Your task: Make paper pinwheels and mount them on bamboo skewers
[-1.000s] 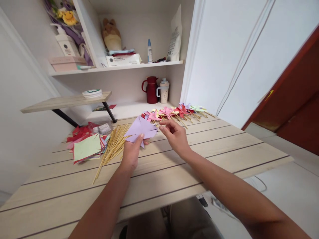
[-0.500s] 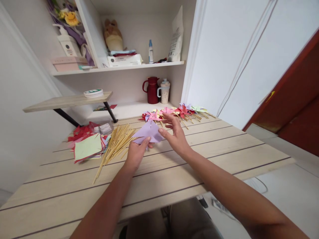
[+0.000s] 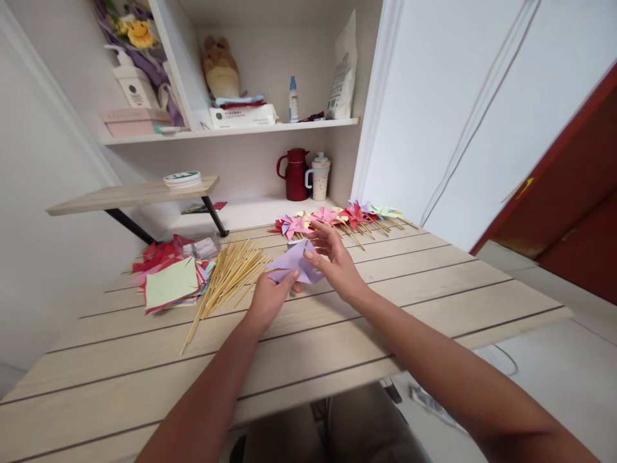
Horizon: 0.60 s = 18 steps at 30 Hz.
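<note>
A sheet of purple paper (image 3: 293, 258), partly folded, is held just above the table in front of me. My left hand (image 3: 274, 294) pinches its lower edge, thumb on top and fingers beneath. The thumb of my right hand (image 3: 340, 267) presses on the paper's right side, while the other fingers curve behind it; their tips are partly hidden. To the left of my hands lies a loose bundle of thin wooden sticks (image 3: 229, 273). Beyond them, a stack of coloured paper squares (image 3: 169, 283) has a pale green sheet on top. Several finished paper pinwheels (image 3: 325, 217) on sticks lie behind my right hand.
Red paper pieces (image 3: 161, 252) and a clear plastic box (image 3: 205, 247) sit beside the stack. A small raised shelf (image 3: 130, 195) stands at the back left. A dark red jug (image 3: 295, 177) and a beige cup (image 3: 319, 179) stand behind the slatted table (image 3: 414, 325).
The purple paper has shifted slightly right and tilted. My right thumb has moved onto it and its right side has folded over. My left hand has moved a little right with it.
</note>
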{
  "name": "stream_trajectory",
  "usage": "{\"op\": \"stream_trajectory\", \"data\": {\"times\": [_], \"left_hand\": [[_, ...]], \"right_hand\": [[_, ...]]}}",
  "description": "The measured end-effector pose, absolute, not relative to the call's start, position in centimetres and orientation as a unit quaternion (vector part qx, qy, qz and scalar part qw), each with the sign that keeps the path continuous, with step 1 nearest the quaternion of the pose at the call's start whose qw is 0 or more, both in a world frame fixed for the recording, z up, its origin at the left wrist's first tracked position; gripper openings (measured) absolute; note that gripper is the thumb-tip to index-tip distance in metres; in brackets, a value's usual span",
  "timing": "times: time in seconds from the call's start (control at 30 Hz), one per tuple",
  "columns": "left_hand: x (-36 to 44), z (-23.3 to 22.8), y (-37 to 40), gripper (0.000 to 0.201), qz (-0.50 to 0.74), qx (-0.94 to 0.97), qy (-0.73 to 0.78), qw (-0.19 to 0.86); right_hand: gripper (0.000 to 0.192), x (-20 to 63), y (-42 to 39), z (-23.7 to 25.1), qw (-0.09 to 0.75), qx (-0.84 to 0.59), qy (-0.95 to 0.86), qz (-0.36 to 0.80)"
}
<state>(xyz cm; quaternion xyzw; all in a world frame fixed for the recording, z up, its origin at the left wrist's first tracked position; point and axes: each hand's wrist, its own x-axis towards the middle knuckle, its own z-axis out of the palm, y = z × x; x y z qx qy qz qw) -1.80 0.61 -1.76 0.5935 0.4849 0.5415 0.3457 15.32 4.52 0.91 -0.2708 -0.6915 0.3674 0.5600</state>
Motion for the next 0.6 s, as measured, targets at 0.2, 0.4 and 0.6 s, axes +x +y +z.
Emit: {"op": "stream_trajectory", "data": {"times": [0.2,0.4,0.6], "left_hand": [[-1.54,-1.43,0.27,0.038,0.478,0.627,0.508,0.346],[-1.40,-1.36,0.13,0.039,0.453,0.636,0.516,0.352],[-1.46,-1.35,0.15,0.040,0.446,0.638,0.522,0.348]], "right_hand": [[0.065,15.35,4.51,0.88,0.563,-0.264,-0.694,0.364],[0.065,15.34,4.53,0.94,0.569,-0.263,-0.686,0.371],[0.064,15.33,4.47,0.96,0.571,-0.258,-0.684,0.373]]}}
